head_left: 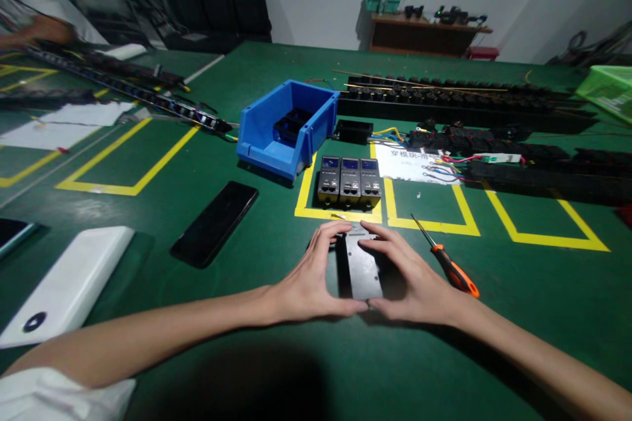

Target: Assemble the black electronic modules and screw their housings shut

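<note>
A grey rectangular module (364,270) with a flat metal face lies on the green table in front of me. My left hand (311,276) grips it from the left, thumb at the near edge and fingertips at the far edge. From the right, my right hand (415,276) holds the same module, its thumb meeting the left one. Just beyond stand three dark modules (349,181) side by side, with small screens and sockets. A screwdriver (447,263) with an orange and black handle rests right of my right hand.
A blue bin (276,138) holds dark parts. Left lie a black phone (216,223) and a white power bank (74,276). Black rails (459,112) and wired strips (494,174) line the back right, near a paper sheet (405,164). Another person's arm (39,31) shows far left.
</note>
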`<action>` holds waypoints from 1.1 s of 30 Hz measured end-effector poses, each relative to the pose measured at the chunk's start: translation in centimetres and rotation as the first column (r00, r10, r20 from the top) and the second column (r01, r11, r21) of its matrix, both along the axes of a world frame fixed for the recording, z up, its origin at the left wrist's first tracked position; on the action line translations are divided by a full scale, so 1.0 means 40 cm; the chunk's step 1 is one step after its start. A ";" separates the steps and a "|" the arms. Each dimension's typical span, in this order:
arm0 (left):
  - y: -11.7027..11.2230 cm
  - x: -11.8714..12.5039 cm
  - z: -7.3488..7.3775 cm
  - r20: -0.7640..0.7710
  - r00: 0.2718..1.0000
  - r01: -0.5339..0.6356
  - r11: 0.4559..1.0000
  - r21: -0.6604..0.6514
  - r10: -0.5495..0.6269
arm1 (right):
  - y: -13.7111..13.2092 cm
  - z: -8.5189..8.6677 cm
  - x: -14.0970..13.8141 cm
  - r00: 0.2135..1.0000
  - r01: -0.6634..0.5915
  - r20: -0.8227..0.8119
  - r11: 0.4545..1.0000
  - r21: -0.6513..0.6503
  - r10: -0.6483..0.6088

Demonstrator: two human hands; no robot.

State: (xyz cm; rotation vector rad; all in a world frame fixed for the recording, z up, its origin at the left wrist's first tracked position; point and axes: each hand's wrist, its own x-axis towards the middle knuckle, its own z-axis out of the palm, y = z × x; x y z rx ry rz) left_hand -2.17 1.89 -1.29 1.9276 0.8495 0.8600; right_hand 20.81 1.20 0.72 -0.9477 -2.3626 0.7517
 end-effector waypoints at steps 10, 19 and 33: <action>-0.002 0.000 0.005 -0.004 1.000 -0.009 1.000 -0.010 0.009 | 0.004 0.005 0.003 1.000 -0.009 0.018 1.000 -0.004 0.009; -0.001 -0.003 0.006 -0.016 1.000 -0.001 1.000 0.023 0.001 | 0.006 -0.002 0.017 1.000 -0.016 0.004 1.000 -0.002 0.016; 0.002 -0.004 0.007 -0.028 0.999 0.015 1.000 0.022 -0.015 | 0.007 -0.029 0.019 0.999 -0.031 -0.024 0.998 0.056 0.032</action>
